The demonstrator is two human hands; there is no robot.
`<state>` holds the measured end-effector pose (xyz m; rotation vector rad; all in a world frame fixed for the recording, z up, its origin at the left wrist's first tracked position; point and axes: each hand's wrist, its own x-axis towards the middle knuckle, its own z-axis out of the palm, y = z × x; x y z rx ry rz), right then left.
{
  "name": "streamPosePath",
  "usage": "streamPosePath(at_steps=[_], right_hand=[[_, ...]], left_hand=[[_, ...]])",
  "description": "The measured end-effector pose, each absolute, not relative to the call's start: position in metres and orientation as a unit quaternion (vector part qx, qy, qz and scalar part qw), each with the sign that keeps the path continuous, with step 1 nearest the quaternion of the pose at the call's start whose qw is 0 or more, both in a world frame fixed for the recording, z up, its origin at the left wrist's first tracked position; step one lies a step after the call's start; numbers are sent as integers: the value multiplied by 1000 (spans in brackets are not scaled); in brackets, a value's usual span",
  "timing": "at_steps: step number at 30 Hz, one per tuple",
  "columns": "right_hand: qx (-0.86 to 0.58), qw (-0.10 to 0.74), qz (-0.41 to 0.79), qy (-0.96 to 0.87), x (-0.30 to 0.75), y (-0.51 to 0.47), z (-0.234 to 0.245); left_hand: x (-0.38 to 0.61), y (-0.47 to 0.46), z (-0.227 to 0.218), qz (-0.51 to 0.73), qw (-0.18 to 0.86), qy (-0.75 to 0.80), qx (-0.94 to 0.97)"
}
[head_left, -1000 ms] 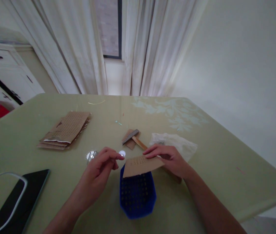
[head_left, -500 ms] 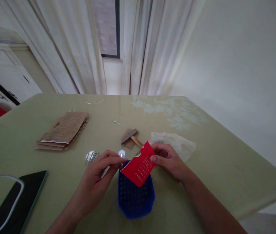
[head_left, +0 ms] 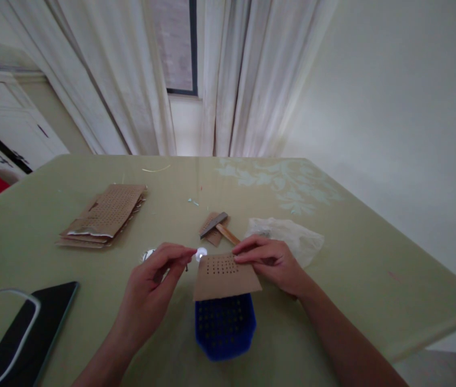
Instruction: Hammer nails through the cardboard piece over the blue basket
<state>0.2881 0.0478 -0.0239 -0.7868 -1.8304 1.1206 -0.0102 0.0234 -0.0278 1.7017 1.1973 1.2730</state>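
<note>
My right hand (head_left: 274, 263) pinches the far edge of a small brown card (head_left: 225, 276) punched with rows of holes and holds it flat, brown side up, over the far end of a blue perforated tray (head_left: 225, 326). My left hand (head_left: 156, 279) hovers just left of the card with thumb and fingers pinched together on something tiny I cannot make out. A small hammer (head_left: 220, 226) with a wooden handle lies just beyond the card, on a scrap of brown card.
A stack of punched brown cards (head_left: 105, 215) lies at the far left. Shiny metal bits (head_left: 150, 254) lie by my left hand. A clear plastic bag (head_left: 288, 236) lies beyond my right hand. A dark tablet with a white cable (head_left: 26, 333) is at the near left of the green table (head_left: 353, 269).
My right hand turned the card: it showed its red side half a second ago and now lies brown side up again. My left hand stayed pinched beside it.
</note>
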Motion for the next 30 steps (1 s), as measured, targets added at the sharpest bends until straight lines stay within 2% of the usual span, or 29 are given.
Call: streamPosePath(at_steps=[8, 19, 25, 30], right_hand=[[-291, 377, 437, -763, 287, 47, -25], [-295, 369, 412, -779, 284, 46, -23], [-300, 357, 411, -784, 283, 44, -20], [-313, 356, 418, -775, 285, 45, -25]], left_hand=[[-9, 22, -30, 492, 365, 464, 640], [-4, 18, -28, 536, 398, 484, 566], [-4, 18, -21, 502, 382, 486, 604], [-8, 17, -22, 520, 388, 432, 627]])
